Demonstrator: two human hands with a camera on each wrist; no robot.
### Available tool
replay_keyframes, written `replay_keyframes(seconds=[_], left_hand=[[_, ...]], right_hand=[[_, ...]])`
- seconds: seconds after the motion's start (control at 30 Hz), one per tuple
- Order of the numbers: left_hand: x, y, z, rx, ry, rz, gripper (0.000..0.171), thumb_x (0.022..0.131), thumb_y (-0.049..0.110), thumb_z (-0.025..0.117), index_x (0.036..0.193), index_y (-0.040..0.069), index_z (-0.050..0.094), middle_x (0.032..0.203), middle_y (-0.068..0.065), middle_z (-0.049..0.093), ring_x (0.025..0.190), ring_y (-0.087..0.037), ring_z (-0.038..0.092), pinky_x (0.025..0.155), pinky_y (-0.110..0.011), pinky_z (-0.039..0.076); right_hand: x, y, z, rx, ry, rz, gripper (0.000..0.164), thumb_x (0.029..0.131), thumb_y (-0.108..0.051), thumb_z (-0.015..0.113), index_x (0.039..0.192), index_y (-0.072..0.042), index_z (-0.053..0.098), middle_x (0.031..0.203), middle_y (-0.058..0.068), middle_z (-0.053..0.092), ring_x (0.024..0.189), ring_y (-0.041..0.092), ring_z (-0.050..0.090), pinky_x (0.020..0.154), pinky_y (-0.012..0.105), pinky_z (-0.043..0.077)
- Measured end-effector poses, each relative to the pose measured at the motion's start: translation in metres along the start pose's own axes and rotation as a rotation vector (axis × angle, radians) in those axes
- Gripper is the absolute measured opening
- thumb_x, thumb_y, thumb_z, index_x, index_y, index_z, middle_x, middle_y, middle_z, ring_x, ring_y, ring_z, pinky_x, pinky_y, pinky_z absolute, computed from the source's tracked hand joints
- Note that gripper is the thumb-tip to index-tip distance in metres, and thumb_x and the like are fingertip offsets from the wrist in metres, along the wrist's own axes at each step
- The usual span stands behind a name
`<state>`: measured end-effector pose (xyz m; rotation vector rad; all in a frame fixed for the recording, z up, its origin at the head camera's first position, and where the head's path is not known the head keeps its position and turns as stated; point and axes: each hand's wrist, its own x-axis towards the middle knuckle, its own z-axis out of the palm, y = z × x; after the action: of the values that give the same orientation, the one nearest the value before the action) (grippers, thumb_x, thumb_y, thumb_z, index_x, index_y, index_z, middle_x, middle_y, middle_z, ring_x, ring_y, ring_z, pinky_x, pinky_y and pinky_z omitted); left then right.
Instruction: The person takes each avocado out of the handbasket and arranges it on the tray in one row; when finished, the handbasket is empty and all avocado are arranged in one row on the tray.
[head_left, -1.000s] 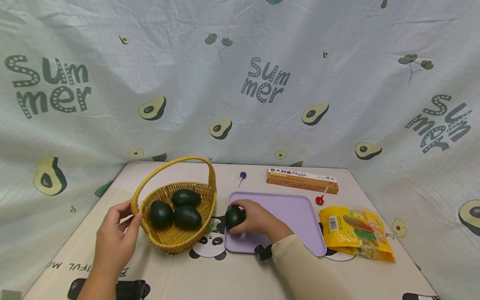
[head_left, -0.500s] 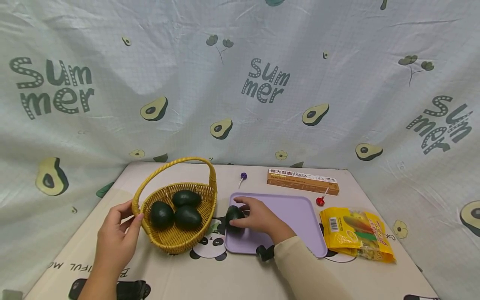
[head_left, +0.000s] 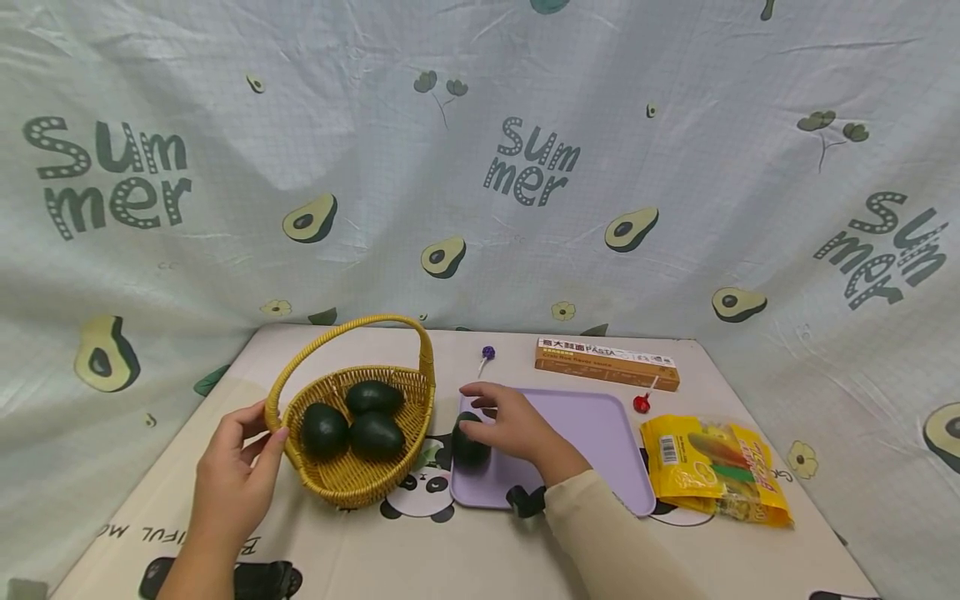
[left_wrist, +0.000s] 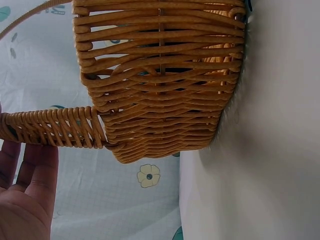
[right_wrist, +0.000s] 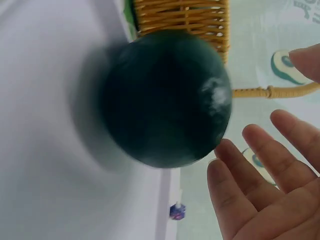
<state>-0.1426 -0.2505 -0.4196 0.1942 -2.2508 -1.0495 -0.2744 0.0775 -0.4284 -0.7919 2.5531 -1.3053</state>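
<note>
My left hand (head_left: 234, 475) grips the yellow wicker basket (head_left: 326, 479) at the left foot of its handle (left_wrist: 55, 127), thumb in front. Three dark green avocados (head_left: 377, 436) lie in the basket. Another avocado (head_left: 470, 454) rests on the left end of a lilac tray (head_left: 585, 421). Just over it, to its right, is my right hand (head_left: 517, 427), fingers spread and holding nothing. In the right wrist view the avocado (right_wrist: 167, 100) looks large, with the fingertips at its edge; whether they touch it I cannot tell.
Behind the tray are a purple lollipop (head_left: 488, 353) and a pasta box (head_left: 606, 364). A red lollipop (head_left: 641, 404) and a yellow snack bag (head_left: 712, 467) lie right of the tray. A printed curtain (head_left: 480, 167) hangs behind the table.
My right hand has let go of the avocado, which now lies on the tray, and has lifted slightly with its fingers spreading. The left hand and basket have stayed put.
</note>
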Motion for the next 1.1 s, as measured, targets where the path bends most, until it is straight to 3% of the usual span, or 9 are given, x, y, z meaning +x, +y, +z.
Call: replay_keyframes(seconds=[0.37, 0.6, 0.8, 0.87, 1.03, 1.1], left_hand=[[0.0, 0.0, -0.001, -0.011, -0.002, 0.006, 0.045, 0.098, 0.001, 0.066, 0.14, 0.002, 0.051, 0.132, -0.011, 0.061, 0.114, 0.011, 0.049, 0.094, 0.003, 0.042], [0.001, -0.001, -0.001, -0.011, -0.006, 0.01, 0.044, 0.099, 0.003, 0.066, 0.14, 0.002, 0.051, 0.131, -0.012, 0.061, 0.115, -0.001, 0.055, 0.093, 0.004, 0.041], [0.001, -0.002, -0.002, -0.012, -0.003, 0.002, 0.043, 0.098, 0.003, 0.067, 0.139, 0.003, 0.052, 0.128, -0.011, 0.062, 0.111, 0.011, 0.05, 0.092, 0.003, 0.042], [0.001, -0.002, -0.002, -0.02, -0.004, 0.002, 0.043, 0.098, 0.004, 0.067, 0.139, 0.003, 0.052, 0.128, -0.011, 0.062, 0.113, 0.005, 0.054, 0.092, 0.003, 0.043], [0.001, -0.003, -0.002, -0.061, -0.005, 0.026, 0.044, 0.096, 0.002, 0.069, 0.137, 0.0, 0.053, 0.124, -0.014, 0.061, 0.115, -0.027, 0.062, 0.091, 0.003, 0.044], [0.0, -0.003, -0.002, -0.067, -0.005, 0.031, 0.044, 0.095, 0.001, 0.07, 0.136, -0.001, 0.054, 0.122, -0.015, 0.061, 0.115, -0.032, 0.063, 0.09, 0.002, 0.045]], right_hand=[[0.008, -0.018, 0.0, -0.026, -0.044, -0.054, 0.054, 0.092, -0.032, 0.075, 0.141, -0.016, 0.06, 0.144, 0.0, 0.06, 0.128, 0.024, 0.061, 0.113, 0.041, 0.051], [0.018, -0.03, 0.001, -0.036, -0.09, -0.066, 0.055, 0.093, -0.032, 0.075, 0.143, -0.016, 0.059, 0.145, 0.003, 0.059, 0.129, 0.024, 0.061, 0.113, 0.042, 0.051], [0.028, -0.042, 0.002, -0.063, -0.151, -0.091, 0.055, 0.093, -0.033, 0.076, 0.143, -0.018, 0.058, 0.147, 0.007, 0.058, 0.13, 0.028, 0.061, 0.112, 0.043, 0.051], [0.03, -0.046, 0.002, -0.068, -0.171, -0.077, 0.056, 0.092, -0.034, 0.076, 0.143, -0.019, 0.058, 0.147, 0.003, 0.058, 0.13, 0.026, 0.06, 0.112, 0.043, 0.051], [0.036, -0.05, 0.004, -0.091, -0.205, -0.062, 0.058, 0.092, -0.037, 0.076, 0.145, -0.021, 0.056, 0.147, 0.0, 0.058, 0.13, 0.023, 0.059, 0.111, 0.041, 0.053], [0.038, -0.051, 0.005, -0.093, -0.214, -0.066, 0.059, 0.092, -0.037, 0.076, 0.145, -0.02, 0.056, 0.147, -0.001, 0.058, 0.13, 0.024, 0.059, 0.111, 0.04, 0.053]])
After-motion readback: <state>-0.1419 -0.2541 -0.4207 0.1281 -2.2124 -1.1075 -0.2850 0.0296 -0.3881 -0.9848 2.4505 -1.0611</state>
